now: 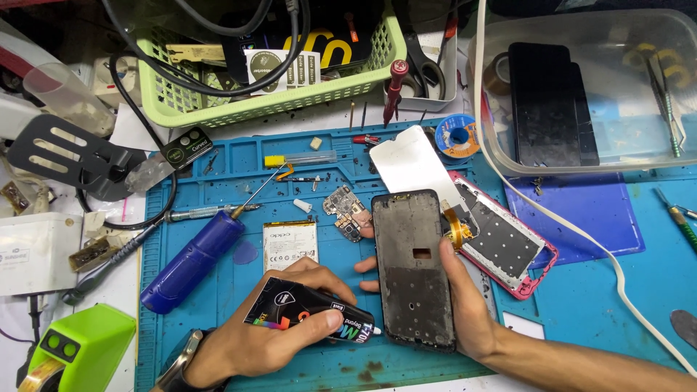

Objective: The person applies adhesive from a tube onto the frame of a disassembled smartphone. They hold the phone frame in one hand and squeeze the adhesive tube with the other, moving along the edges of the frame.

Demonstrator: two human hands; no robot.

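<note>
On the blue work mat (pixel 573 290), the left hand (pixel 279 330) was wrapped around a black glue tube (pixel 308 316), which lay nearly level with its white nozzle pointing right, at the lower left edge of a black phone frame (pixel 414 268). The right hand (pixel 465 301) gripped that frame along its right side, fingertips showing past its left edge; the frame's long axis ran away from the person, top end farthest. Just right lay a pink phone case (pixel 508 243); left, a battery (pixel 289 243) and a blue screwdriver (pixel 192 261).
</note>
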